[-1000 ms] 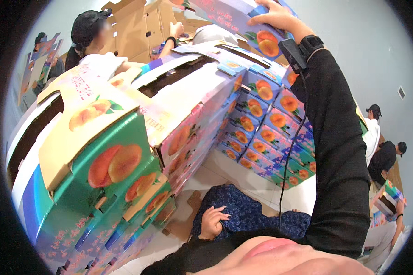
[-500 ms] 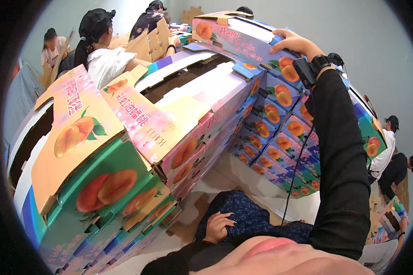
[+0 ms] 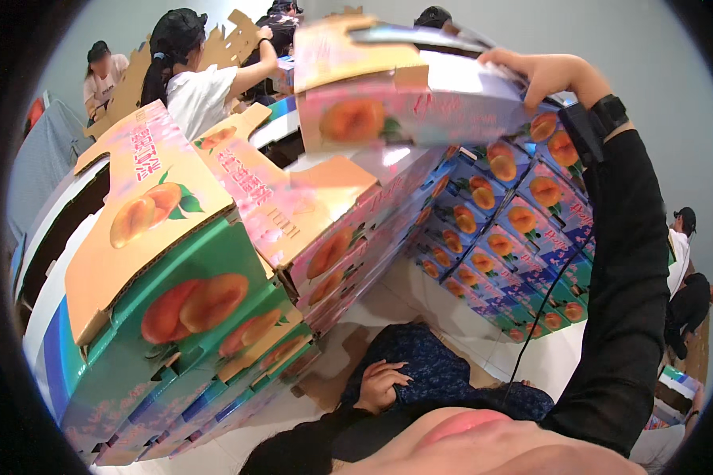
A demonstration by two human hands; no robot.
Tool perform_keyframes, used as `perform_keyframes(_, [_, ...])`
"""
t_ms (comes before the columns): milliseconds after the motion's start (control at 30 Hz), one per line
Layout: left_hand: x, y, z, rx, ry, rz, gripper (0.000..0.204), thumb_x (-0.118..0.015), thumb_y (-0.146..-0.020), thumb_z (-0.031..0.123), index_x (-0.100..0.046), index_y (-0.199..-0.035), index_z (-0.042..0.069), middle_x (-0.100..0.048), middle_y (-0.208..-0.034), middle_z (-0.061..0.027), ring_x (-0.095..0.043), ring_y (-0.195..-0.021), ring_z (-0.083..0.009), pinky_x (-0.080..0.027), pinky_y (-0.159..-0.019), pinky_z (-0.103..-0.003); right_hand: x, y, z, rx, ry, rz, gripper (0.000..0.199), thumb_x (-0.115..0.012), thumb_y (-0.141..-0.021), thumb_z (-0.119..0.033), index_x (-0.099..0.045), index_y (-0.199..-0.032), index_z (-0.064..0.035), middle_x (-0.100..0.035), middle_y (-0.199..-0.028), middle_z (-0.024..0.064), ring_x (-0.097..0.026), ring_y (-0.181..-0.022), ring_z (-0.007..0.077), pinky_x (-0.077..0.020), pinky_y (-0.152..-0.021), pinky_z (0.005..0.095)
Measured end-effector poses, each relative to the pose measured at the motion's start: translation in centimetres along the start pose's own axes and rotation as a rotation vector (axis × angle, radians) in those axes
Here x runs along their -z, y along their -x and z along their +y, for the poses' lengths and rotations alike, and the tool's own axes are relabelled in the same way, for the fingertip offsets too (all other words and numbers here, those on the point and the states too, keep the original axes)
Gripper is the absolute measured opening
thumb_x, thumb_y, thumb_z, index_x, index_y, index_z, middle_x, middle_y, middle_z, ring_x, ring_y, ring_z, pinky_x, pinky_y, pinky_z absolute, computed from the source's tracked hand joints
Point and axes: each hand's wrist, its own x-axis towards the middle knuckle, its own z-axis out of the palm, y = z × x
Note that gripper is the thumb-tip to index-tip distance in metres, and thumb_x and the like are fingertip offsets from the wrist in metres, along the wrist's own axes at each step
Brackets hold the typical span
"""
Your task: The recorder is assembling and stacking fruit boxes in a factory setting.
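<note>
The right hand [image 3: 550, 75] reaches up and forward, its grip closed partway around a fruit box [image 3: 451, 119] at the box's top right edge: fingers lie over the top, and the thumb bends down against the near side (blur hides the exact contact). The box is pink and lilac with an orange end flap and a printed peach. It sits high in the middle of the view, overlapping the top of a pink stack of boxes [image 3: 341, 253]; whether it touches that stack, I cannot tell.

The left hand [image 3: 382, 382] is low and empty, its grip loose with the fingers slightly apart, resting against dark blue patterned cloth [image 3: 420, 360].

A black strapped device [image 3: 606, 119] circles the right wrist above a black sleeve [image 3: 626, 277], and a thin cable [image 3: 547, 294] hangs beside the arm. At near left stands a green-fronted stack [image 3: 194, 309]; beyond the pale tiled floor [image 3: 396, 289] rise blue and purple stacks [image 3: 523, 229].

Behind, a co-worker [image 3: 198, 95] in a black cap and white shirt raises an arm beside tan cardboard [image 3: 234, 47]. Other people in caps work farther back and at right, against a grey wall [image 3: 657, 71].
</note>
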Motion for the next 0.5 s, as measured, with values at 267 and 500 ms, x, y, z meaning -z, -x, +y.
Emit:
perform_keyframes(267, [0.0, 0.5, -0.1, -0.003, -0.015, 0.012, 0.025, -0.046, -0.064, -0.006, -0.062, -0.065, 0.012, -0.069, -0.082, 0.0007, -0.063, -0.096, -0.0167, -0.041, -0.092, -0.035, -2.3, -3.3, -3.9, 0.184, 0.148, 0.030, 0.119, -0.084, -0.043, -0.020, -0.019, -0.140, -0.0030, -0.039, -0.131, 0.0236, -0.042, -0.121, 0.0370, -0.0364, -0.099, 0.0370])
perform_keyframes(500, [-0.1, 0.3, 0.1, -0.028, 0.001, 0.054, 0.024, -0.045, -0.065, -0.006, -0.062, -0.066, 0.011, -0.069, -0.082, -0.0011, -0.063, -0.096, -0.0186, -0.041, -0.092, -0.036, -1.9, -3.7, -7.5, 0.053, 0.410, 0.033, 0.115, -0.086, -0.039, -0.020, -0.025, -0.135, -0.0032, -0.041, -0.127, 0.0212, -0.042, -0.119, 0.0343, -0.0384, -0.097, 0.0383])
